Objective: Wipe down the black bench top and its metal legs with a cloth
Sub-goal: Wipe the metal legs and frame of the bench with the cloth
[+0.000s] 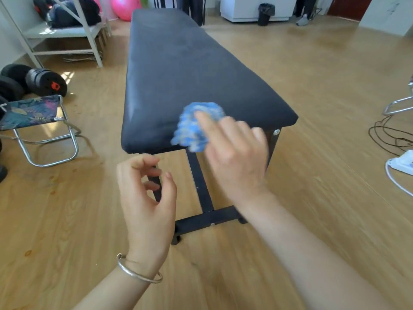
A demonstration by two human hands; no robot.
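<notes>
Blue cloth (pixel 196 126), gripped by right hand (pixel 237 162) fingers, is wiping near end of counter (pixel 178 63); left hand (pixel 145 195) is hovering empty, loosely curled. Metal legs (pixel 201 182) likely outstanding.

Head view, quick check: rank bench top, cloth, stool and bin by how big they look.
1. Bench top, by far the largest.
2. Stool, partly cut off at the left edge.
3. Cloth, blurred and close to the camera, so its outline is unsure.
4. Bin, smallest, though it stands far off.
</notes>
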